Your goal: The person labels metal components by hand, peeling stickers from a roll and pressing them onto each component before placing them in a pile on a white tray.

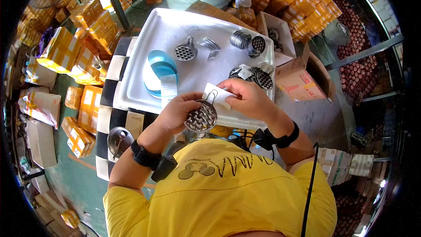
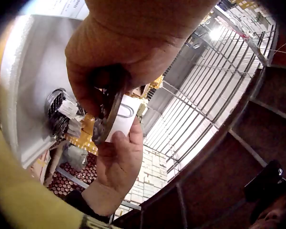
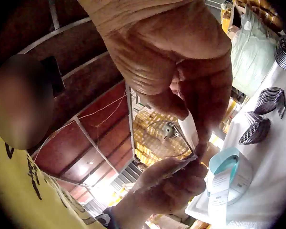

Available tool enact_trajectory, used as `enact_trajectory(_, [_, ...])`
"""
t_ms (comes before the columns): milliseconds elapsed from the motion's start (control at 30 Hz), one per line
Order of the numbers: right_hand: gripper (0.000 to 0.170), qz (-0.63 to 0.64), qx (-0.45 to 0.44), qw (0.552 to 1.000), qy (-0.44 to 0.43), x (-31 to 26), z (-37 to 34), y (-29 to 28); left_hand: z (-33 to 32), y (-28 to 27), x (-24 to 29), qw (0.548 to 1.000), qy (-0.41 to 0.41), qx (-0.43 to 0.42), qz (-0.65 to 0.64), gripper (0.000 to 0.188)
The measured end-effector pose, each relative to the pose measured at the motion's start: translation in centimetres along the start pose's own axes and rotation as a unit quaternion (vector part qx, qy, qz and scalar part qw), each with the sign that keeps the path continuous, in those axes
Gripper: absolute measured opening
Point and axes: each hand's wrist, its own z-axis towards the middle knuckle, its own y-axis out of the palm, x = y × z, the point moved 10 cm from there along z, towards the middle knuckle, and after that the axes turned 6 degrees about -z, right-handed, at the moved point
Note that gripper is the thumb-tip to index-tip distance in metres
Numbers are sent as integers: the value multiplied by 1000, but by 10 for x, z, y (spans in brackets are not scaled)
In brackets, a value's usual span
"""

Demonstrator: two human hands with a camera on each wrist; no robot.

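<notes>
Over the near edge of a white foam tray [image 1: 131, 83], my left hand [image 1: 175, 113] grips a round metal grater [image 1: 201, 117] by its rim. Its face has rows of raised holes, and a wire loop stands up from it. My right hand [image 1: 250, 98] pinches a small white card [image 1: 222, 98] between thumb and fingers. The loop lies across this card, as the left wrist view also shows with the card [image 2: 121, 121] beside the grater's edge. Left of the hands sits a light blue roll of labels [image 1: 156, 55], its printed strip [image 1: 169, 87] hanging towards me.
On the tray lie a single grater [image 1: 185, 52], a nested stack of bent metal pieces [image 1: 209, 46] and more stacked graters [image 1: 241, 39]. Open cardboard boxes [image 1: 302, 77] stand at the right. A metal bowl [image 1: 119, 142] is on the checkered surface at the left.
</notes>
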Motion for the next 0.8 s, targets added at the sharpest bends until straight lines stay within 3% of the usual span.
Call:
enact_trajectory(167, [30, -30, 4, 1000, -2, -9, -2, 0, 0, 2, 2, 1000, 5, -3, -2, 29])
enact_trajectory(267, [30, 22, 18, 1000, -7, -2, -2, 3, 1, 0, 2, 1000, 12, 4, -9, 25])
enact_trajectory(467, [41, 58, 4, 994, -91, -21, -9, 1, -2, 6, 6, 1000, 17, 3, -7, 24])
enact_trajectory(567, [43, 156, 44, 971, -177, -24, -8, -32, -1, 1, 8, 1000, 10, 5, 16, 24])
enact_trajectory(600, [46, -130, 110, 959, -226, -49, -13, -47, -2, 3, 8, 1000, 2, -2, 18, 24])
enact_trajectory(700, [37, -308, 18, 901, -307, -73, -10, -19, -6, 9, 6, 1000, -17, -13, 13, 25])
enact_trajectory(800, [21, -271, -38, 895, -351, -86, -10, 1, -7, 13, 5, 1000, -17, -25, -1, 25])
